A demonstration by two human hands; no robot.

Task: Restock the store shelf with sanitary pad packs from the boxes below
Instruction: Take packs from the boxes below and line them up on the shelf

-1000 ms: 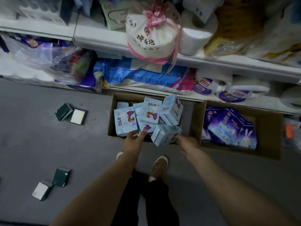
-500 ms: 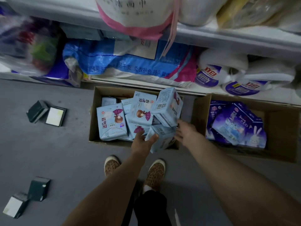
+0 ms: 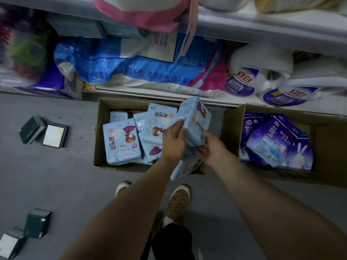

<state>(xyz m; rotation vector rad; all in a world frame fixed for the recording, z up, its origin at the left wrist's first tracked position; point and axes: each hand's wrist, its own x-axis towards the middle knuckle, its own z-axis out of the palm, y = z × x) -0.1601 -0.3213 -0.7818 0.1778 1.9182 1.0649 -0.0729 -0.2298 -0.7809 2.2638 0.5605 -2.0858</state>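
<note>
Standing on the grey floor (image 3: 56, 175), two feet in patterned shoes (image 3: 177, 203) are seen nearest the camera, with small dark green boxes (image 3: 37, 222) scattered to the left. Beyond the feet, both arms are stretched into a cardboard box (image 3: 97, 132) filled with light blue sanitary pad packs (image 3: 122, 141). One upright pack (image 3: 195, 119) is held between the hands: the left hand (image 3: 174, 139) is laid against its left face with fingers wrapped onto it, and the right hand (image 3: 212, 151) is cupped beneath its lower right edge, fingers curled under. Another pack (image 3: 185, 166) is tilted over the box's near wall. To the right, a second box (image 3: 328, 147) of purple packs (image 3: 277, 143) is seen. Farthest off, a blue detergent bag (image 3: 131, 68) is lying on the low shelf (image 3: 262, 25).
</note>
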